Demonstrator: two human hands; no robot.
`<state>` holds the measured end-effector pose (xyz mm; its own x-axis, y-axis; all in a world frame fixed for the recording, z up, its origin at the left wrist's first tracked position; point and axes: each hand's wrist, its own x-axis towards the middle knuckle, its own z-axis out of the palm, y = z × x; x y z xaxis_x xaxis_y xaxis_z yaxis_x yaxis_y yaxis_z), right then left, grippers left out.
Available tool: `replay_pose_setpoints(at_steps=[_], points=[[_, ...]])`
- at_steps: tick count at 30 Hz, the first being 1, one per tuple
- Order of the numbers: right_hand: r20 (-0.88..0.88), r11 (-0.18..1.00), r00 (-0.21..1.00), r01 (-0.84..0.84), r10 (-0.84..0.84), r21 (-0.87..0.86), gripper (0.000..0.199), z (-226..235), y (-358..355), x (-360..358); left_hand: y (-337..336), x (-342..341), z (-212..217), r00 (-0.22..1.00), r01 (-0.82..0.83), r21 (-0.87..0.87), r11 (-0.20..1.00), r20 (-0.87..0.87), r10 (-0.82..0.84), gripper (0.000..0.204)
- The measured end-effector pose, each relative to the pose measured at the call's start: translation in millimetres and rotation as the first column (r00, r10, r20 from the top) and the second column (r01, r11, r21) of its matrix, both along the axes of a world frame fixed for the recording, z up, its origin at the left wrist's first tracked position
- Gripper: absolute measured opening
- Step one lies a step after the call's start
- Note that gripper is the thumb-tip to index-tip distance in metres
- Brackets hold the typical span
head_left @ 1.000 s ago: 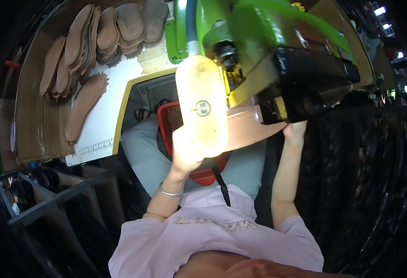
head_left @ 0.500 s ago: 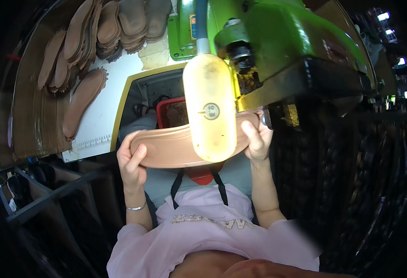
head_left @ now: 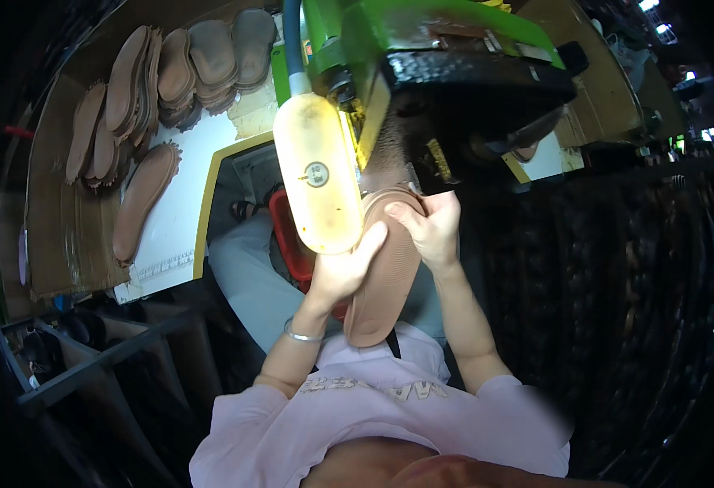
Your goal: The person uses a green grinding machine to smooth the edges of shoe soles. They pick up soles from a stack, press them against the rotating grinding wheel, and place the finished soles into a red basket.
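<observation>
A brown rubber shoe sole (head_left: 385, 281) stands lengthwise in front of me, its top end under the green machine (head_left: 422, 57). My left hand (head_left: 342, 272) grips the sole's left edge, thumb up over the ribbed face. My right hand (head_left: 430, 228) holds its upper right part, close to the machine's dark head. A yellowish translucent guard (head_left: 316, 183) hangs from the machine just left of the sole and partly covers my left hand.
Stacks of brown soles (head_left: 174, 73) lie on the bench at the upper left, with single soles (head_left: 141, 199) on the white surface (head_left: 178, 220). A red bin (head_left: 292, 244) sits below the machine. A dark metal rack (head_left: 97, 358) stands at the lower left.
The sole was held crosswise in both hands half a second ago; now it is turned lengthwise, its top end up at the machine head. Both hands shifted closer together on it.
</observation>
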<state>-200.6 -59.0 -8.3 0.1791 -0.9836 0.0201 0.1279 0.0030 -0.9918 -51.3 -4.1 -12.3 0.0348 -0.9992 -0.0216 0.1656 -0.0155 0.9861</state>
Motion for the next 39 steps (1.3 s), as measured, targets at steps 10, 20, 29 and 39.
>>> replay_pose_setpoints(at_steps=[10,20,29,39], points=[[0.107,0.858,0.991,-0.123,0.079,0.498,0.049,-41,165,-69,2,-24,8,0.98,-0.156,-0.035,0.987,-0.128,0.15,0.023],[0.027,0.949,0.96,0.269,-0.277,0.164,0.047,-1,78,-119,18,1,-11,0.971,-0.222,-0.011,0.975,-0.096,0.22,0.038],[0.145,0.993,0.983,0.115,-0.112,-0.012,0.032,8,-31,-72,20,39,9,0.936,-0.2,-0.007,0.98,-0.296,0.189,0.032],[-0.059,0.935,0.997,-0.059,0.041,-0.35,0.039,0,-17,-18,70,77,-14,0.852,-0.414,0.159,0.896,-0.279,0.443,0.024]])
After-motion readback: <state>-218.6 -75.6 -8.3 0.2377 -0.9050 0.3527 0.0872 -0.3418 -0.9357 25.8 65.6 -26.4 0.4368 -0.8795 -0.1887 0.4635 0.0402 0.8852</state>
